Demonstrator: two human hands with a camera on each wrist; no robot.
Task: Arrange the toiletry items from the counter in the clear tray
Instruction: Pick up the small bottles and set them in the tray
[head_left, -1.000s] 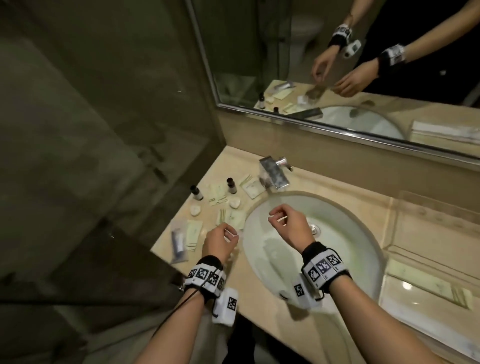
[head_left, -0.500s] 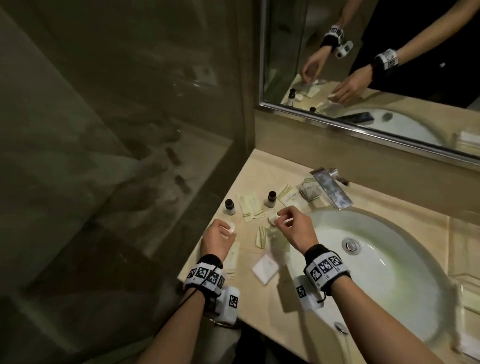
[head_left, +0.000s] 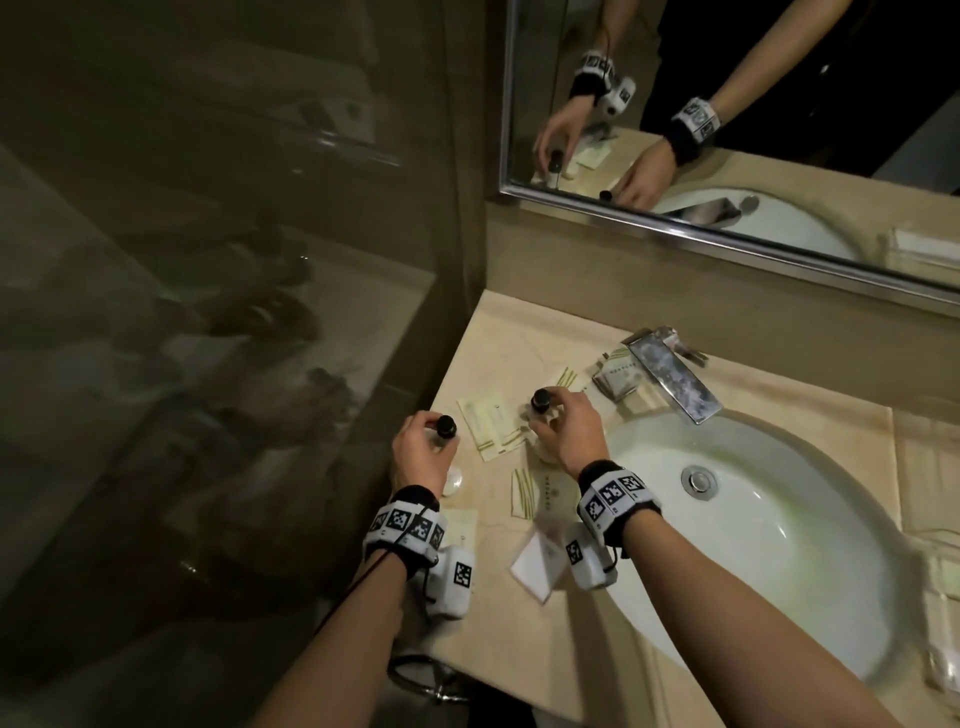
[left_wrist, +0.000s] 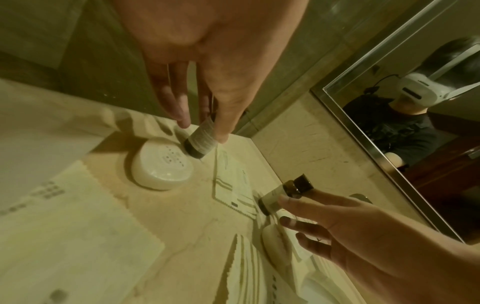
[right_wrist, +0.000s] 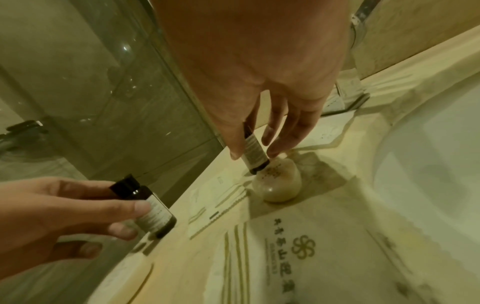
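Observation:
Two small dark bottles with black caps and pale labels are in my hands over the counter left of the sink. My left hand (head_left: 441, 435) pinches one bottle (left_wrist: 201, 140) between thumb and fingers, tilted, low beside a round white soap (left_wrist: 161, 164). My right hand (head_left: 543, 415) grips the other bottle (right_wrist: 254, 154) just above a second round soap (right_wrist: 280, 183). Flat cream sachets (head_left: 491, 423) lie between and in front of the hands. Only a sliver of the clear tray (head_left: 930, 561) shows, at the far right past the sink.
The white sink basin (head_left: 779, 545) fills the counter's right half, and a chrome faucet (head_left: 670, 379) juts out behind it. A glass shower wall (head_left: 260, 312) borders the counter's left edge. A mirror (head_left: 727, 130) hangs above. A white packet (head_left: 537, 564) lies near the front.
Both hands moved from over the sachets and sink edge back toward the two bottles, and each now holds one. The head view swung left and closer.

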